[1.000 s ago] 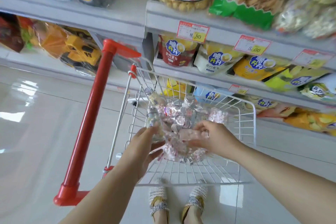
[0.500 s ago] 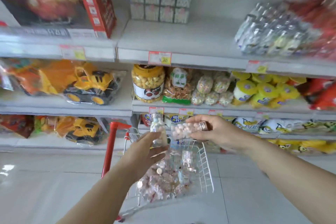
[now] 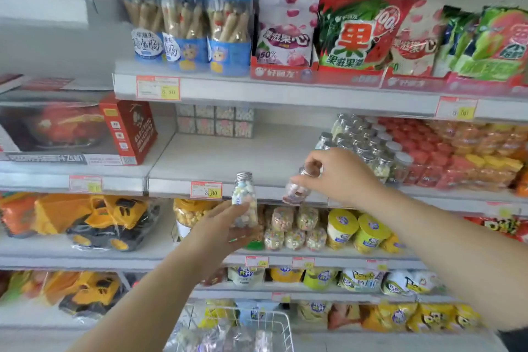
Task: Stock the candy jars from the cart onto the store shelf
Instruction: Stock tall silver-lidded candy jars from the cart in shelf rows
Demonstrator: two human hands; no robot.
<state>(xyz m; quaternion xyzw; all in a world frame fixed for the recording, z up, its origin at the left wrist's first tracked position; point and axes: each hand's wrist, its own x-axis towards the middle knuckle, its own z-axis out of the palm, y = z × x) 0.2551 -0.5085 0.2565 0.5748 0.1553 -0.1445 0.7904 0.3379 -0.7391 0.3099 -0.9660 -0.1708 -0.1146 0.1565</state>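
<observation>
**A:** From the head view, what do we have in hand?

**B:** Our left hand (image 3: 225, 227) curls its fingers round the lower half of a pastel candy jar (image 3: 243, 197). That jar stands upright, silver cap on top. Our right hand (image 3: 340, 177) pinches a pink candy jar (image 3: 297, 190) by the neck, so it hangs tilted, with the cap up and to the right and the base down and to the left.

**A:** And which way does the target lie?

**B:** The stocked jars (image 3: 368, 148), with the same silver caps, stand in rows on the middle shelf (image 3: 228, 157), up and to the right of both hands. Our right hand is just beside the front of that cluster. Our left hand is lower, in front of the shelf lip and well to the left of it.

**A:** So the right hand goes first?

**B:** We judge so. Its jar needs tipping upright before the base meets the shelf, or it may knock over the front row. The bare stretch for our left jar lies between the cube boxes (image 3: 214, 123) at the back and the cluster.

**A:** And the cart?

**B:** The cart (image 3: 285, 326) sits low at the frame's bottom edge. What's inside is too blurred for us to tell.
</observation>
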